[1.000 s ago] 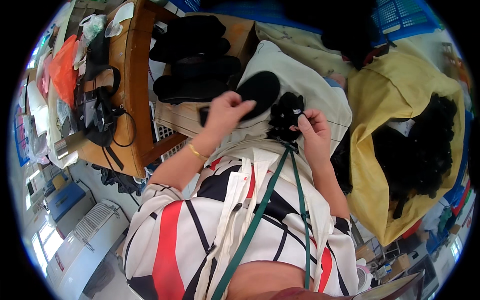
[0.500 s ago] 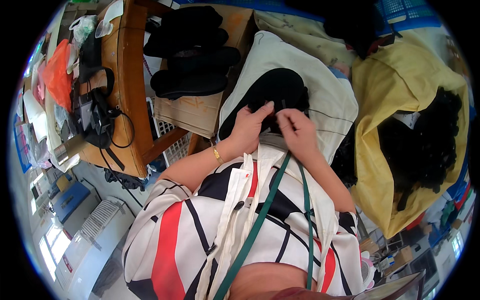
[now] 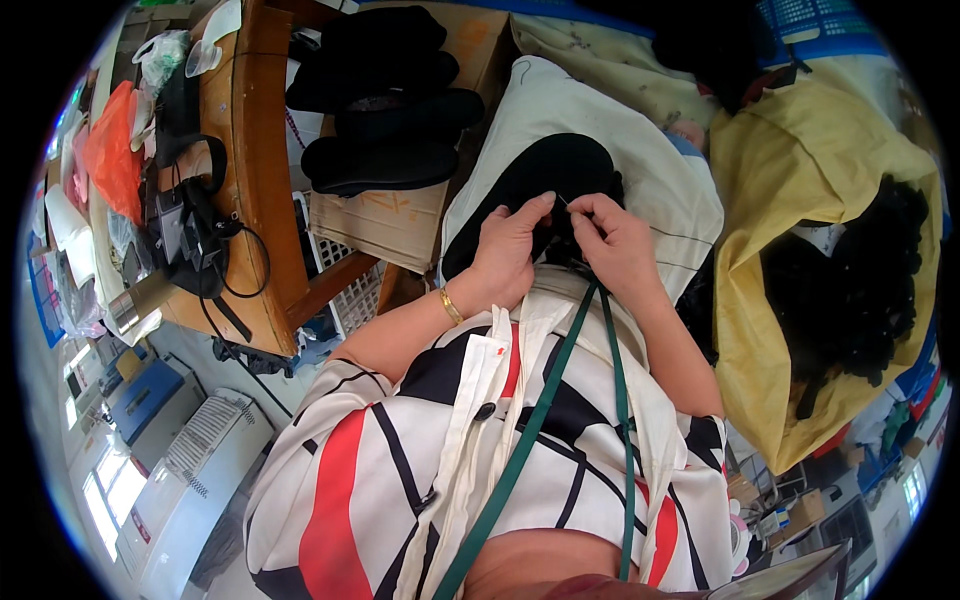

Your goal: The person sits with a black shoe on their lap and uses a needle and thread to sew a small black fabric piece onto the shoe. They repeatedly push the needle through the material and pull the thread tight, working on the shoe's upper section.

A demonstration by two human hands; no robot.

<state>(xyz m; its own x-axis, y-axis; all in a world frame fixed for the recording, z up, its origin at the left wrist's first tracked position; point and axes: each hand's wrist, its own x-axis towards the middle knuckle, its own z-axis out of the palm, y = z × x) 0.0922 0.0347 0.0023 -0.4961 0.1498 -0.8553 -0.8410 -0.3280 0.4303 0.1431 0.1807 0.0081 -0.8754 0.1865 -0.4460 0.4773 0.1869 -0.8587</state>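
Observation:
A black fabric piece [image 3: 545, 165] with a rounded far edge lies on a white cloth bundle [image 3: 640, 170] in front of me. My left hand [image 3: 512, 245] is closed on its near part, thumb tip raised, the other fingers partly hidden. Just to the right, my right hand [image 3: 608, 235] pinches a thin, needle-like sliver [image 3: 563, 200] between thumb and forefinger, its tip pointing at the left thumb. The two hands are close together above the black fabric. Any thread is too fine to make out.
At the far left, several similar black pieces [image 3: 385, 165] are stacked on a cardboard box [image 3: 385, 225]. A wooden table [image 3: 255, 180] stands beyond, bearing bags and a black cord. To the right, a yellow sack [image 3: 735, 300] holds dark fuzzy material. Green straps [image 3: 530, 430] hang before me.
My right hand has turned and lifted slightly right, and a thin sliver now shows at its fingertips. The left hand has shifted a little right, still on the black fabric.

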